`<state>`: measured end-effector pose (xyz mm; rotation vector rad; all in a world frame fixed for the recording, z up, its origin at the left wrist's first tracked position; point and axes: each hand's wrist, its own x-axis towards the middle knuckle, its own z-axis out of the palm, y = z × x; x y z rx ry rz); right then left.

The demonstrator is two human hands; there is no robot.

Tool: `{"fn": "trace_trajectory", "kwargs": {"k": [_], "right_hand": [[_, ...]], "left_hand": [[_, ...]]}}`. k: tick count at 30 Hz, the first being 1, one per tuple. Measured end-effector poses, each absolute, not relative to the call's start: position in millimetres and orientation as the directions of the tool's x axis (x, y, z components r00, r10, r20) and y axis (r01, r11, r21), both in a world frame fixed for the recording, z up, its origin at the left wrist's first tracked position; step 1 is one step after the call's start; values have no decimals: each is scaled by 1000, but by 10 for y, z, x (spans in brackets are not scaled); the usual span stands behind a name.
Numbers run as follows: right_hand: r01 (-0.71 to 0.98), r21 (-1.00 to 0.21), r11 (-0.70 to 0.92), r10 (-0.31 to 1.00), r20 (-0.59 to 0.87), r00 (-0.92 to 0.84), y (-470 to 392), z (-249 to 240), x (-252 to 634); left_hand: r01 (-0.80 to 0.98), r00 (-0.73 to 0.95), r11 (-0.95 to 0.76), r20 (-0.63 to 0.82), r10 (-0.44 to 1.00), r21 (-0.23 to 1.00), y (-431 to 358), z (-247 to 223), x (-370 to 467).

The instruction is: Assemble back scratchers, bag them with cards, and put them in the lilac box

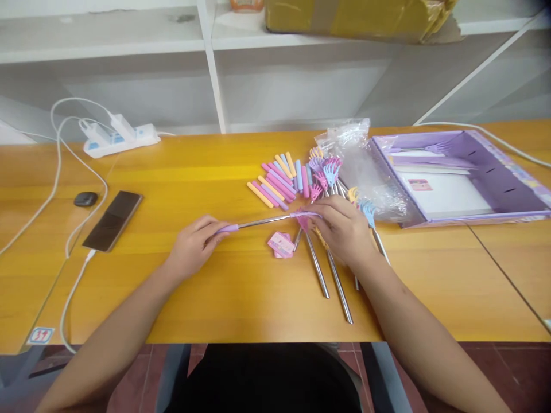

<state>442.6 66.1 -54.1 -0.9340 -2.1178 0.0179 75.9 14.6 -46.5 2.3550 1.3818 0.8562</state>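
A metal rod (264, 221) with purple ends stretches nearly level between my hands. My left hand (194, 245) pinches its purple grip. At the other end, my right hand (343, 228) is closed on the purple head, whose claw part is largely hidden by the fingers. Under and around my right hand lie several claw-headed rods in pink, blue, yellow and purple, among them a blue one (367, 211). Behind the held rod is a pile of coloured grip tubes (279, 182). Small pink cards (282, 245) rest on the table just in front of the rod.
A purple box (424, 220) with a claw-headed piece and cards inside stands at the right, beside clear plastic bags (357, 166). At the left are a phone (112, 221), a black mouse-like object (85, 199), white cables and a power strip (123, 140). Shelves rise behind.
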Motion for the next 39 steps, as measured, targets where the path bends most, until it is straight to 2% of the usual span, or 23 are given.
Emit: {"fn": "trace_trajectory", "kwargs": {"k": [8, 15, 22, 30, 39], "right_hand": [[559, -317, 766, 590, 691, -417, 598, -544, 4364], [513, -283, 810, 541, 700, -466, 480, -585, 4181], [506, -221, 834, 495, 703, -510, 354, -596, 4052], [489, -266, 831, 526, 660, -536, 272, -635, 4004], [480, -259, 838, 517, 660, -545, 239, -623, 3962]], "left_hand": [[701, 363, -553, 441, 821, 451, 68, -447, 832], [679, 298, -550, 501, 812, 487, -7, -451, 937], [657, 243, -527, 511, 825, 539, -54, -471, 1024], [633, 237, -534, 516, 823, 561, -110, -488, 1097], [630, 240, -533, 511, 825, 565, -146, -503, 1136]]}}
